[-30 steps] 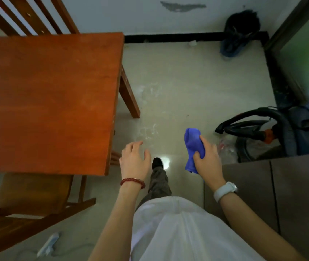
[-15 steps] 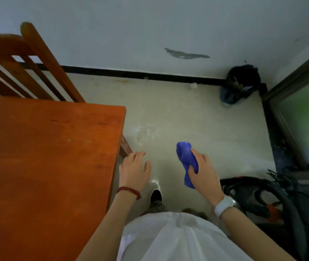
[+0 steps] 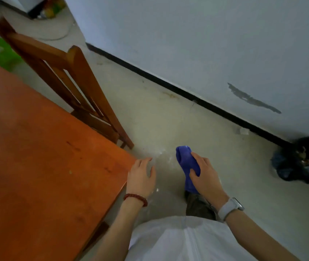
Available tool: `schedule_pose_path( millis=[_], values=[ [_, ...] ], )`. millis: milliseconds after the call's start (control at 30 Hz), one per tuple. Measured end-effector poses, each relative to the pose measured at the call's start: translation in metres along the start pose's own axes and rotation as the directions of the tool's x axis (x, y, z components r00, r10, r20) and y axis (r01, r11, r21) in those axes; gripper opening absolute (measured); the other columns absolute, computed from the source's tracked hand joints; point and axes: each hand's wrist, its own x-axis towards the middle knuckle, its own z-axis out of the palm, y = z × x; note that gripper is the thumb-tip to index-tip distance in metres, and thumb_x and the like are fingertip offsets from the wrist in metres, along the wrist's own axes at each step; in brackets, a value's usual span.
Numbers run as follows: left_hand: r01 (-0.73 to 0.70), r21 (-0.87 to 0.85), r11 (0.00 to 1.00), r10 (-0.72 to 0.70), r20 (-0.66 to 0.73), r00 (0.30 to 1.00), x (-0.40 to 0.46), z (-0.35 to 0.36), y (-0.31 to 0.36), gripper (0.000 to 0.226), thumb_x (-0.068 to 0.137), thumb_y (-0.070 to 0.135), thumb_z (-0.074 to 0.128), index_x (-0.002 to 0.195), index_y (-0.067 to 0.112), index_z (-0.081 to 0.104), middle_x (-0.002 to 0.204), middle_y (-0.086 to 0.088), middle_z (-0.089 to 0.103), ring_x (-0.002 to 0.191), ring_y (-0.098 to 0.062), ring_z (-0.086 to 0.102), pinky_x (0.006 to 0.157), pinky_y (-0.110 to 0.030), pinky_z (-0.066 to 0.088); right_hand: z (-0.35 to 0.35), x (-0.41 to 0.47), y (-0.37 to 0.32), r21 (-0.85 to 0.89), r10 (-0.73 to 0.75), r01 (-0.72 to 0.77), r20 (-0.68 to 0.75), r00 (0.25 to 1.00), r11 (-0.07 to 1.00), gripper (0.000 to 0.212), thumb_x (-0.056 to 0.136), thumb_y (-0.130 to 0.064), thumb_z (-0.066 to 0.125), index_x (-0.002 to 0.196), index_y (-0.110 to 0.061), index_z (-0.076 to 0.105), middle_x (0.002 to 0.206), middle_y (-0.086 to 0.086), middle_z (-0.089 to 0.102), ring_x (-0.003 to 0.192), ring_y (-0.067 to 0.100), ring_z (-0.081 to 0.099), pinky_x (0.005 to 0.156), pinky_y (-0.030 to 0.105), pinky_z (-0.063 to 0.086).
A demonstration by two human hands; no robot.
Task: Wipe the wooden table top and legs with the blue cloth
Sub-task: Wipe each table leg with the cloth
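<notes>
Cloth, blue and bunched, is gripped in the right hand: thumb and fingers curl round its middle, so that part is hidden, while one end sticks up past the fingertips and the other hangs below the palm. It is held in the air over the floor, apart from the table. The left hand holds nothing, its fingers loosely spread just beside the table's near corner; whether it touches the edge cannot be told. The table top runs off the left and bottom of the view. One leg shows dimly under the edge; the others are hidden. A chair stands behind the table, its seat hidden by the top. A dark heap by the wall is too dim to identify.
</notes>
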Motion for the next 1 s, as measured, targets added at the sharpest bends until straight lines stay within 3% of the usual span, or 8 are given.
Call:
schedule_pose_path(
  millis=[200, 267, 467, 700, 833, 1000],
  values=[
    [0.214, -0.197, 0.957, -0.245, -0.148, 0.958, 0.048, 0.033, 0.067, 0.036, 0.091, 0.027, 0.047, 0.126, 0.018, 0.048, 0.125, -0.002, 0.050, 0.103, -0.023, 0.055, 0.092, -0.042, 0.045, -0.060, 0.109, 0.013, -0.087, -0.181, 0.204, 0.225, 0.958, 0.975, 0.051, 0.093, -0.013, 0.047, 0.141, -0.017, 0.029, 0.135, 0.010, 0.039, 0.092, 0.021, 0.052, 0.075, 0.027, 0.041],
    [0.270, -0.257, 0.928, -0.321, -0.184, 0.929, 0.056, 0.041, 0.080, 0.037, 0.091, 0.027, 0.047, 0.127, 0.018, 0.047, 0.126, -0.001, 0.049, 0.106, -0.020, 0.053, 0.095, -0.039, 0.044, -0.065, 0.134, 0.007, -0.101, -0.252, 0.293, 0.300, 0.920, 0.951, 0.051, 0.093, -0.013, 0.047, 0.141, -0.016, 0.030, 0.134, 0.011, 0.040, 0.088, 0.018, 0.049, 0.074, 0.024, 0.037],
    [0.389, -0.428, 0.816, -0.532, -0.292, 0.795, 0.051, 0.058, 0.084, 0.037, 0.092, 0.028, 0.047, 0.128, 0.018, 0.047, 0.128, -0.001, 0.049, 0.114, -0.014, 0.048, 0.097, -0.025, 0.040, -0.055, 0.172, -0.016, -0.051, -0.392, 0.476, 0.492, 0.777, 0.878, 0.051, 0.092, -0.010, 0.048, 0.140, -0.015, 0.032, 0.130, 0.012, 0.043, 0.101, 0.022, 0.050, 0.081, 0.022, 0.035],
    [0.492, -0.558, 0.668, -0.708, -0.274, 0.651, 0.036, 0.110, 0.035, 0.035, 0.091, 0.024, 0.050, 0.125, 0.016, 0.051, 0.128, -0.004, 0.051, 0.115, -0.017, 0.049, 0.099, -0.028, 0.041, 0.015, 0.188, 0.009, -0.026, -0.415, 0.546, 0.618, 0.667, 0.837, 0.051, 0.092, -0.010, 0.048, 0.140, -0.015, 0.031, 0.130, 0.012, 0.043, 0.100, 0.016, 0.047, 0.083, 0.021, 0.034],
    [0.516, -0.616, 0.595, -0.772, -0.261, 0.580, 0.031, 0.149, -0.021, 0.033, 0.091, 0.022, 0.050, 0.123, 0.014, 0.053, 0.127, -0.005, 0.052, 0.111, -0.016, 0.052, 0.091, -0.020, 0.039, 0.075, 0.197, 0.037, 0.002, -0.409, 0.534, 0.645, 0.645, 0.846, 0.051, 0.092, -0.010, 0.048, 0.139, -0.016, 0.032, 0.129, 0.011, 0.043, 0.095, 0.010, 0.043, 0.082, 0.022, 0.034],
    [0.444, -0.664, 0.601, -0.780, -0.369, 0.504, 0.046, 0.197, -0.107, 0.042, 0.090, 0.026, 0.051, 0.130, 0.013, 0.044, 0.132, -0.007, 0.046, 0.109, -0.014, 0.050, 0.087, -0.022, 0.038, 0.165, 0.211, 0.068, 0.095, -0.502, 0.563, 0.592, 0.631, 0.821, 0.052, 0.090, -0.007, 0.050, 0.138, -0.013, 0.034, 0.129, 0.013, 0.044, 0.102, 0.017, 0.047, 0.085, 0.022, 0.033]
  ],
)
